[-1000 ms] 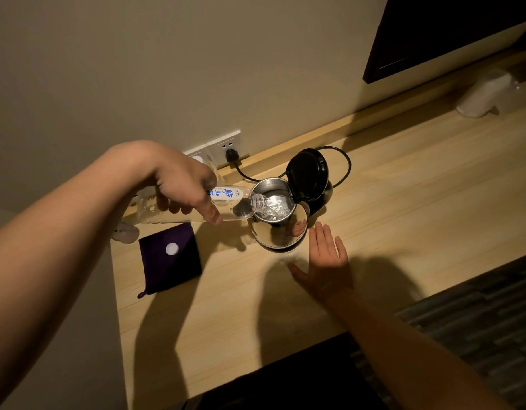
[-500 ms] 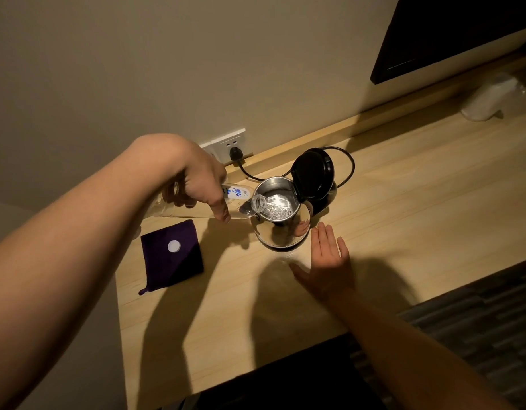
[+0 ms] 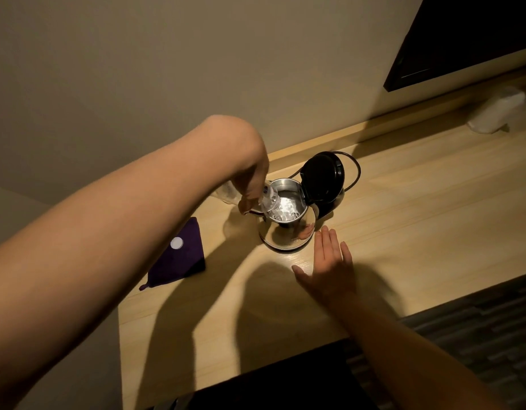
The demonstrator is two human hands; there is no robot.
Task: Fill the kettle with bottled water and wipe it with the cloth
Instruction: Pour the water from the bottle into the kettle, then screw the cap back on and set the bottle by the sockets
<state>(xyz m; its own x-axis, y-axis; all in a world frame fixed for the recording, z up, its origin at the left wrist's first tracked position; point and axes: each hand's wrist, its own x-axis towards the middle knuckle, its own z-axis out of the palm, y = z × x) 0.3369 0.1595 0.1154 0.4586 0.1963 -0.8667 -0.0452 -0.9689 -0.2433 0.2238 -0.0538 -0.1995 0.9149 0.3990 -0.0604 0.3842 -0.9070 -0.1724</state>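
Over round steel kettle [image 3: 285, 232]: clear plastic bottle [image 3: 267, 201] now tipped steeper, left hand [image 3: 253, 179] gripping; right hand [image 3: 330, 267] flat on wooden table [image 3: 418, 220]. Likely draining last water.

The count: mostly ones, and a single pair

There was one bench [image 3: 404, 220], and on it one steel kettle [image 3: 285, 236] with one black lid [image 3: 322, 176], one clear bottle [image 3: 269, 199], one purple cloth [image 3: 183, 263], one small white cap [image 3: 176, 243] and one black cord [image 3: 357, 173]. There was one dark panel [image 3: 463, 39], and one pale object [image 3: 498, 113] at the far end, possibly a wrapped roll, though it was too dim to name. Two grips were counted: one left grip [image 3: 254, 184] and one right grip [image 3: 328, 269].
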